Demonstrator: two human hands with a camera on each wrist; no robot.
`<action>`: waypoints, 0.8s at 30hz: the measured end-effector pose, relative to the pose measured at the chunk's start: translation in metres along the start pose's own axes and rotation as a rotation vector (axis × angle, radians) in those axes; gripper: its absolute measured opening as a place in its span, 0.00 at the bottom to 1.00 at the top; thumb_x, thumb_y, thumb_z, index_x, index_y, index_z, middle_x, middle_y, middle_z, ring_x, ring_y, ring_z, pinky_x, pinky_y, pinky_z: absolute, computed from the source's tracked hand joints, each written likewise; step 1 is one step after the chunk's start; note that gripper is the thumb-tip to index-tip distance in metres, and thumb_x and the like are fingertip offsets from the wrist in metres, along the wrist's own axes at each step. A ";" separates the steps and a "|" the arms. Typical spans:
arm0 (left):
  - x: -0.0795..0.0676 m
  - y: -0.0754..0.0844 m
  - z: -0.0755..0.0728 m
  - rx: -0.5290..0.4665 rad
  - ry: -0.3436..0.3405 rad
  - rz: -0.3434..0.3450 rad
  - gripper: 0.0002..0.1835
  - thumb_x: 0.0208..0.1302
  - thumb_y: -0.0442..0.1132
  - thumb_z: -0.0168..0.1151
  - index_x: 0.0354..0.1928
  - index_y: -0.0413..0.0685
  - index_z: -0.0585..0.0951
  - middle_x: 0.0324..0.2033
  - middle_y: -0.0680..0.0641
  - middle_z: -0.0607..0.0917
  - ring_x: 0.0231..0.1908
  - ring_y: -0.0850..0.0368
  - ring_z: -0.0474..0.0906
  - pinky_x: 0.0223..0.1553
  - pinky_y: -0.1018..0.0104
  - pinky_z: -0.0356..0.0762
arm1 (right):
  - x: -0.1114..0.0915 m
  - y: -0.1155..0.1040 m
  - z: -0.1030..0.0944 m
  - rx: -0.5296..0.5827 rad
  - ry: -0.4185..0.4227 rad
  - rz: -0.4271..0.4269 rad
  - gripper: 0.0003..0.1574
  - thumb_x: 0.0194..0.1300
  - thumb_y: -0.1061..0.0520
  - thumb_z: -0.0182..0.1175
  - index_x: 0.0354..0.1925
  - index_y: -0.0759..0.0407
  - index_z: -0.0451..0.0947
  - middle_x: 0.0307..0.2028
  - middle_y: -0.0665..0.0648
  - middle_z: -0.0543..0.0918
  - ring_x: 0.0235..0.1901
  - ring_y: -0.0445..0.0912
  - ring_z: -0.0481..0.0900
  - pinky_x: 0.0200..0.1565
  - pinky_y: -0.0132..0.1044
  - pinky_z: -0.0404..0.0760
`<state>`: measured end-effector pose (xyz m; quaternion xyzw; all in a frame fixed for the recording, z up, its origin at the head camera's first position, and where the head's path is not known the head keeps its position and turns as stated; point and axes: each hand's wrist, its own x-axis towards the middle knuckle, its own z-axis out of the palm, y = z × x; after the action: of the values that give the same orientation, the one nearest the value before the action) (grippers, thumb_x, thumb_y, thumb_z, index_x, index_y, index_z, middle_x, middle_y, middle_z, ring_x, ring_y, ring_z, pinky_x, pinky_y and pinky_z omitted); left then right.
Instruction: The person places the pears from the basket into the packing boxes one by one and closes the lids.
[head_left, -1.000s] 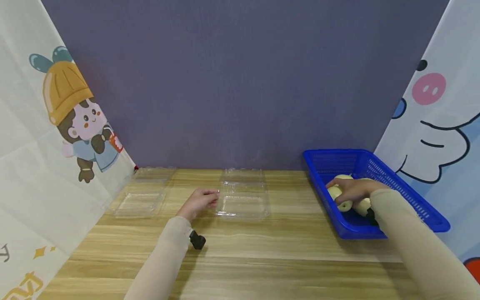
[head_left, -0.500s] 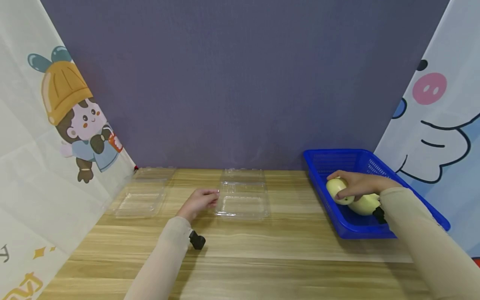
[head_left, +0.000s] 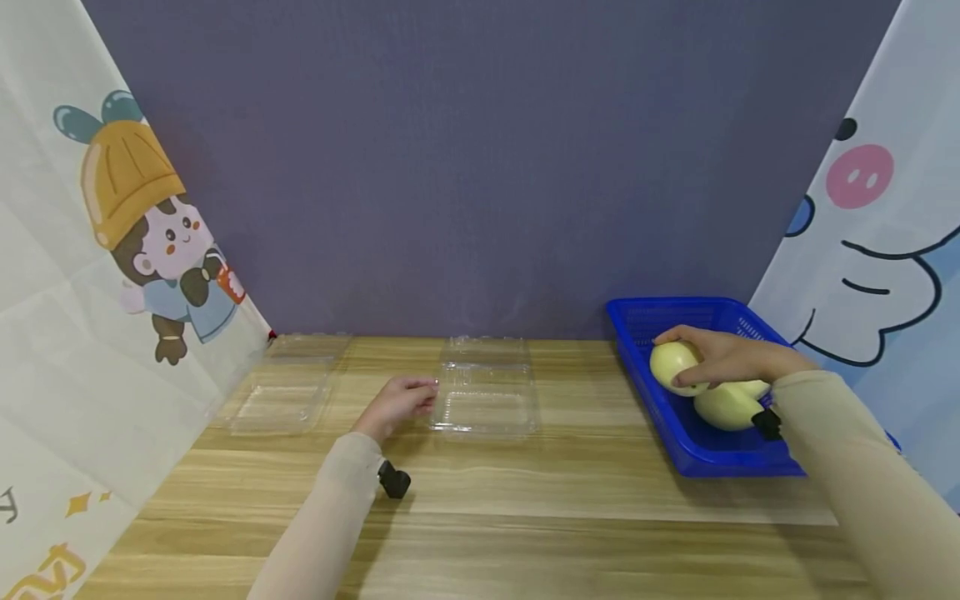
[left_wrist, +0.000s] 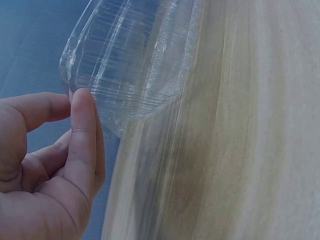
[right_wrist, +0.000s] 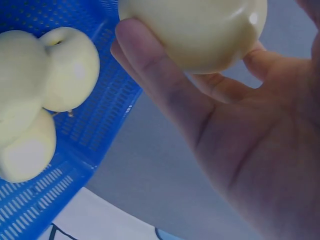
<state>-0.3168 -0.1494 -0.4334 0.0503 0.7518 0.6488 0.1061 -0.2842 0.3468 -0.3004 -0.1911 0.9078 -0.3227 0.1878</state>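
My right hand [head_left: 738,356] grips a pale yellow apple [head_left: 671,365], its fingers curled round the fruit. In the head view this apple appears over the blue basket [head_left: 693,463]; the right wrist view has it [right_wrist: 200,35] at the top, beside the basket wall. Several more pale apples [right_wrist: 72,72] lie together in the basket, partly hidden by my hand and sleeve in the head view. With thumb and finger, my left hand [head_left: 397,407] pinches the left edge of an opened clear plastic clamshell box [head_left: 487,412]. The pinched rim of that box [left_wrist: 125,60] shows closely in the left wrist view.
Another opened clear plastic box [head_left: 277,407] lies to the left on the wooden table [head_left: 525,533]. A grey-blue wall [head_left: 480,167] rises behind the table. Printed cartoon sheets [head_left: 45,350] stand along both sides.
My right hand has taken hold of an apple and lifted it up from the others in the basket. The left hand stays at the edge of the plastic box.
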 end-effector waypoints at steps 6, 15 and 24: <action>-0.002 0.002 -0.001 -0.014 -0.015 0.017 0.20 0.73 0.30 0.54 0.60 0.20 0.72 0.49 0.32 0.81 0.43 0.51 0.83 0.49 0.65 0.84 | 0.000 -0.010 -0.002 -0.076 0.051 -0.034 0.41 0.65 0.54 0.68 0.70 0.60 0.61 0.58 0.67 0.70 0.40 0.51 0.76 0.33 0.42 0.83; 0.001 0.001 0.001 -0.019 0.016 -0.029 0.20 0.74 0.29 0.53 0.61 0.20 0.71 0.52 0.28 0.79 0.42 0.52 0.82 0.49 0.65 0.84 | 0.001 -0.024 -0.001 -0.173 0.096 -0.107 0.39 0.64 0.51 0.70 0.68 0.55 0.65 0.64 0.67 0.69 0.46 0.52 0.75 0.40 0.42 0.80; -0.001 0.001 0.000 -0.021 0.005 -0.017 0.20 0.74 0.29 0.53 0.61 0.20 0.71 0.53 0.27 0.78 0.43 0.50 0.81 0.48 0.65 0.84 | 0.007 -0.036 0.005 -0.164 0.086 -0.124 0.39 0.63 0.50 0.71 0.67 0.55 0.67 0.62 0.66 0.71 0.45 0.52 0.76 0.40 0.42 0.80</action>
<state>-0.3160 -0.1497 -0.4318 0.0411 0.7458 0.6557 0.1104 -0.2794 0.3148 -0.2820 -0.2477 0.9248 -0.2664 0.1119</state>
